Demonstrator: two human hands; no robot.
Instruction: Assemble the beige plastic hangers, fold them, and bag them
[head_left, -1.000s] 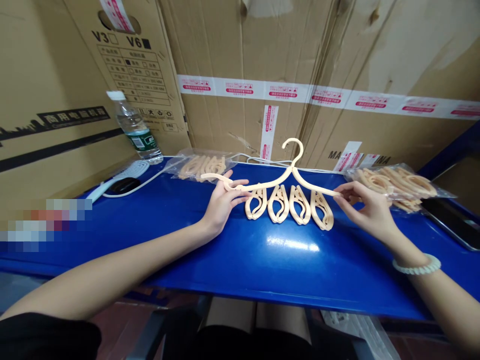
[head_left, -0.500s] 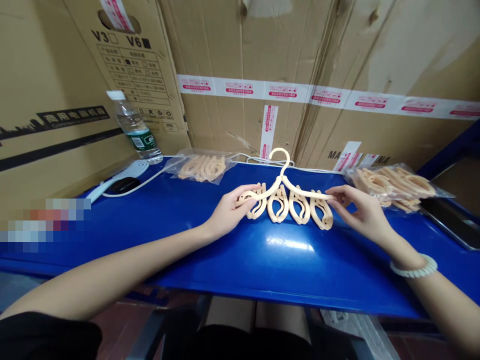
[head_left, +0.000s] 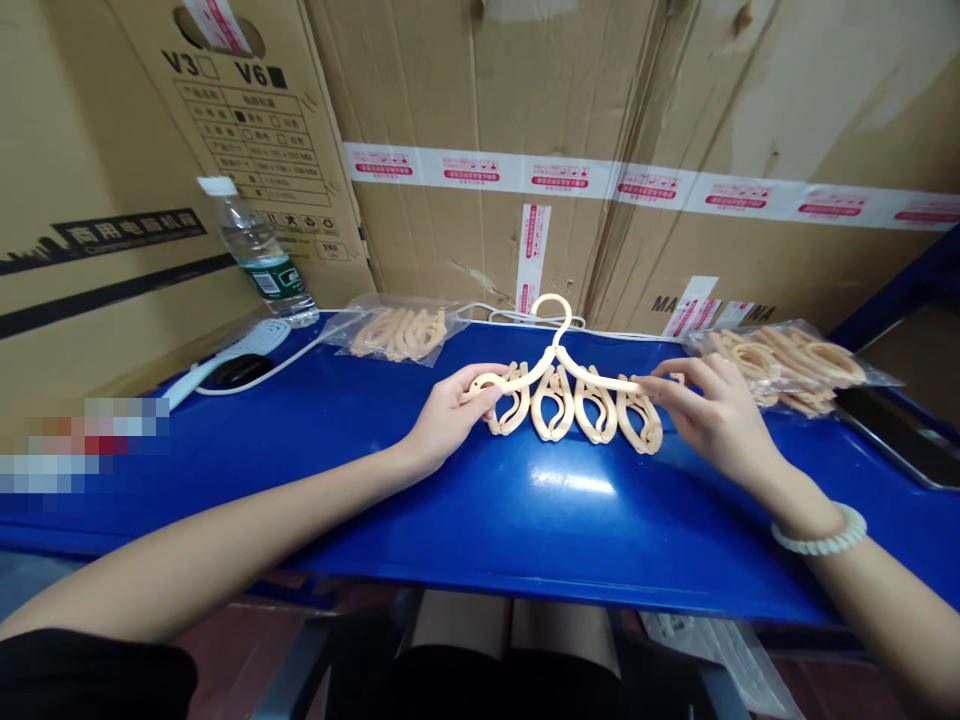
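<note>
Over four folded cream plastic hangers (head_left: 553,434), your left hand (head_left: 448,412) pinches the curled end of a seemingly half-folded cream plastic hanger (head_left: 566,364), your right hand (head_left: 712,412) pinching its outstretched end, apparently left to fold.

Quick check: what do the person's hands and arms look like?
The left hand and right hand are gloveless. A black sleeve shows high on the left arm; a pale, ridged bracelet circles the right wrist. No right sleeve shows.
</note>
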